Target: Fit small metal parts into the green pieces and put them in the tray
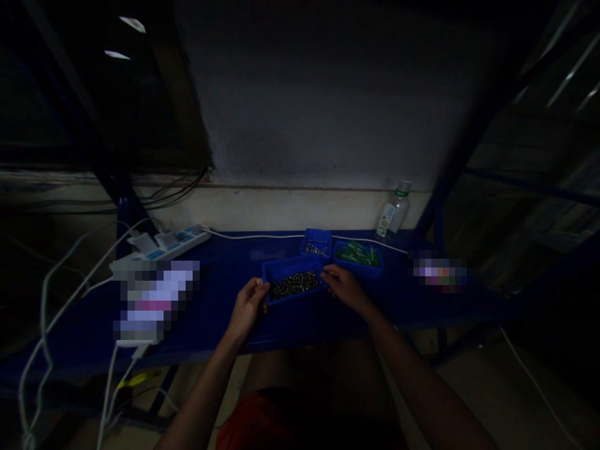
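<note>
Between my two hands is a blue plastic bin (281, 270) holding many small shiny metal parts (297, 284), too small to name. My left hand (248, 303) grips the bin's left end, thumb on the rim and fingers around the outside. At the opposite end, my right hand (344, 286) pinches the right wall near the rim. Just behind stands a smaller blue bin (319, 235) with thin metal pieces in it. To the right of that, another blue bin (370, 270) contains green pieces (357, 253), partly behind my right hand.
The blue bench (220, 312) runs along a wall. A white power strip (182, 242) with plugs and looping white cables lies at left, near a blurred-out object (154, 300). A clear bottle (394, 215) leans at back right, with another blurred item (438, 272) in front.
</note>
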`<state>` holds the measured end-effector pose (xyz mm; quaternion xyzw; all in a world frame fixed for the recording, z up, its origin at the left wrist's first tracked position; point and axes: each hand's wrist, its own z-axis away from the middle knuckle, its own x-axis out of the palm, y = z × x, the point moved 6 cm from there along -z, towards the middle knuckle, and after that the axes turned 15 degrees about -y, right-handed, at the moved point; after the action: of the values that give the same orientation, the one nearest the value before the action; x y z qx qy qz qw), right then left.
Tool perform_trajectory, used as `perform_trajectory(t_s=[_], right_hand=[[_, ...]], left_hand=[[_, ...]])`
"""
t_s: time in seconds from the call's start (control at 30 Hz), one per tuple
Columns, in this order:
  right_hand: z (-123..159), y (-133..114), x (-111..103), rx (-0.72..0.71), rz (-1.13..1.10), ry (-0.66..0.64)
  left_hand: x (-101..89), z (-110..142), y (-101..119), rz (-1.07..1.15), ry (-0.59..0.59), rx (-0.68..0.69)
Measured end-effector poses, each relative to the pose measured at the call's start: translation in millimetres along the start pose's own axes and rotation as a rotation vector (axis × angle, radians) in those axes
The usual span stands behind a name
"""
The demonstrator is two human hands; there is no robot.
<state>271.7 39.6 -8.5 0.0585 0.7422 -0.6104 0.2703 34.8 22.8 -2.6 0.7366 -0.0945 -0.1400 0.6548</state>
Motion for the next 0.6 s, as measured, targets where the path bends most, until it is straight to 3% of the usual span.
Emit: perform_trajectory(t_s=[0.13, 0.33, 0.47, 0.6], right_hand=[[-7, -15, -8, 0.007, 0.236, -0.084], [-28, -53, -28, 0.01, 0.866, 0.111], [-46, -50, -18, 0.058, 1.134, 0.018], [-57, -40, -12, 0.083, 1.184, -0.054]], left_hand=[[-4.9, 2, -1, 0.015, 0.089, -0.018], [-25.9, 7, -6, 0.036, 0.36, 0.002], [-30.0, 7, -6, -0.025, 0.408, 0.012], [-36.8, 0, -6, -0.042, 0.465, 0.018]])
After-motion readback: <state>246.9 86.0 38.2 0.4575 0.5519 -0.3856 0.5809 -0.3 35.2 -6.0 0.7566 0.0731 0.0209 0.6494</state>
